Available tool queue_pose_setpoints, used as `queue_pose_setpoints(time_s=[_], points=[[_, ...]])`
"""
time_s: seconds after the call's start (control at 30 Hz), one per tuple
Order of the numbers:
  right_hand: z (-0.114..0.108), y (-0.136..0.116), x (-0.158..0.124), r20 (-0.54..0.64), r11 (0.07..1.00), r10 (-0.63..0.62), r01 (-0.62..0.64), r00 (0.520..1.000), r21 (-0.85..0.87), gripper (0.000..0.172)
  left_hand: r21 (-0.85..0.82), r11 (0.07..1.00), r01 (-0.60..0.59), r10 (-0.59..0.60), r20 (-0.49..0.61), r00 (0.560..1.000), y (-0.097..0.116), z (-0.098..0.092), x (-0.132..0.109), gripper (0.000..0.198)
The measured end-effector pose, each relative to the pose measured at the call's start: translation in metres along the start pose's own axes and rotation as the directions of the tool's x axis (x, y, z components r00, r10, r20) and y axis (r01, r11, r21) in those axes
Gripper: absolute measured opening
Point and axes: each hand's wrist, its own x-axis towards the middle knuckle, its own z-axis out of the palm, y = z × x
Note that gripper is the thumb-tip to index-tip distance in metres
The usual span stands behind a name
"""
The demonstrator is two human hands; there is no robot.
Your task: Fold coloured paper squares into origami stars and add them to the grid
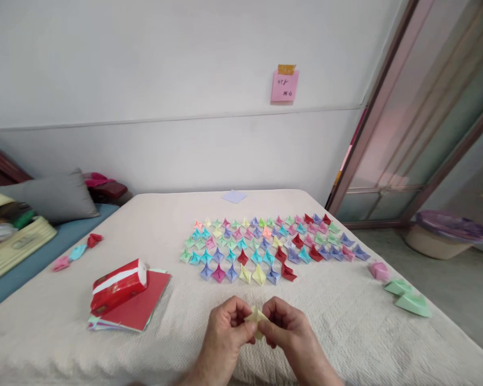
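A small pale yellow folded paper (257, 315) is pinched between my two hands, just above the covered table. My left hand (230, 328) grips its left side with thumb and fingers. On the other side my right hand (286, 327) holds it the same way. Part of the paper is hidden behind my fingers. Beyond the hands stand several rows of small folded paper boats in many colours; a yellow boat (258, 275) and a dark red boat (288, 272) are in the nearest row.
At left a red tissue pack (118, 287) lies on a stack of coloured paper (156, 295). Folded pieces sit near both edges, including a green one (412, 304) and a red one (94, 240). A lilac sheet (234, 196) lies at the back. A lined bin (443, 238) stands on the floor.
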Motion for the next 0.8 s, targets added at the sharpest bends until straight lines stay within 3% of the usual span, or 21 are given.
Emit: queue_pose_setpoints(time_s=[0.13, 0.4, 0.8], points=[[0.004, 0.006, 0.001, -0.035, 1.000, -0.015, 0.015, 0.999, 0.021, 0.020, 0.008, 0.999, -0.032, 0.033, -0.049, 0.998, -0.006, 0.002, 0.001, 0.010], [0.008, 0.011, 0.000, 0.009, 0.986, -0.014, 0.013, 1.000, 0.164, 0.022, -0.030, 0.997, -0.074, 0.072, -0.076, 0.995, -0.007, 0.002, -0.001, 0.004], [0.008, 0.012, -0.008, -0.157, 0.986, -0.081, 0.102, 0.984, 0.130, 0.012, -0.240, 0.970, -0.034, 0.012, -0.094, 0.995, -0.024, 0.002, -0.005, 0.007]])
